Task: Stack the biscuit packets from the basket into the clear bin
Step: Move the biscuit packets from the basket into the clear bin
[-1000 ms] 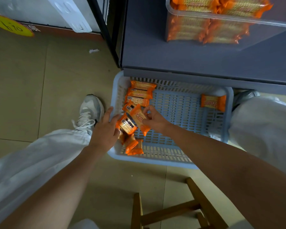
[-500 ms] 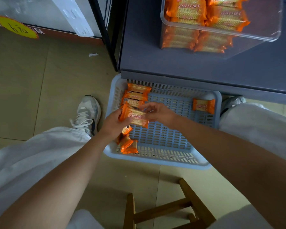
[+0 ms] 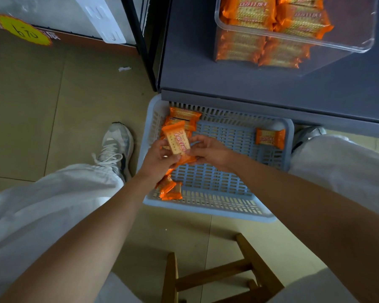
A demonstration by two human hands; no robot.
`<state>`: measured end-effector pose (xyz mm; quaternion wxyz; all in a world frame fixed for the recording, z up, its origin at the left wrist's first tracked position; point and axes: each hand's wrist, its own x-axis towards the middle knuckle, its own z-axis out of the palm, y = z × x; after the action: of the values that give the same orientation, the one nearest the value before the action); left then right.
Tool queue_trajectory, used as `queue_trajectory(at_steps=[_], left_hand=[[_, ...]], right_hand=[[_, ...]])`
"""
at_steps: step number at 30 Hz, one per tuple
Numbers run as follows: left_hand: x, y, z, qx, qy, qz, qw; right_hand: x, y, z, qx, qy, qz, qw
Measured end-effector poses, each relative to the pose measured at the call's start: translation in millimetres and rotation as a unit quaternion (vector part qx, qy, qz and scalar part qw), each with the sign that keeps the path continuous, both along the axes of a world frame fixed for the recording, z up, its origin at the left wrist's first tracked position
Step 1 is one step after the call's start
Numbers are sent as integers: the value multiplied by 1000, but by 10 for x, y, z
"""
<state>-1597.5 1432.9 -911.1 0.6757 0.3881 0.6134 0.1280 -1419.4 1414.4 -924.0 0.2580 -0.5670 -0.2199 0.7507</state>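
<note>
An orange biscuit packet [image 3: 177, 138] is held above the blue basket [image 3: 208, 204] on the floor. My left hand [image 3: 159, 159] grips its lower left end, and my right hand [image 3: 208, 149] pinches its lower right side. More orange packets [image 3: 184, 115] lie in the basket's far left corner, a few [image 3: 170, 190] at its near left, and one [image 3: 270, 137] at the far right. The clear bin [image 3: 293, 43] stands on the grey shelf at the top right and holds stacked orange packets.
The grey shelf [image 3: 228, 82] overhangs the basket's far edge. A wooden stool [image 3: 223, 278] stands just below the basket. My white-trousered legs flank the basket, with a grey shoe [image 3: 115, 145] on the left. A black post [image 3: 140, 42] stands left of the shelf.
Both hands have lifted a packet out of the left pile in the basket and turned it upright between them. The view has tilted up, showing more of the clear bin.
</note>
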Motion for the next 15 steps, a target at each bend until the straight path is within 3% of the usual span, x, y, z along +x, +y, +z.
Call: queue_trajectory(at_steps=[6, 12, 15], left_hand=[[-103, 63, 46, -30, -35, -57, 997], [-225, 66, 58, -66, -71, 103, 990], [-334, 32, 25, -51, -48, 128, 989]], right_hand=[[-18, 87, 68, 55, -32, -43, 997], [-140, 74, 47, -14, -20, -131, 991], [-236, 32, -33, -39, -11, -89, 995]])
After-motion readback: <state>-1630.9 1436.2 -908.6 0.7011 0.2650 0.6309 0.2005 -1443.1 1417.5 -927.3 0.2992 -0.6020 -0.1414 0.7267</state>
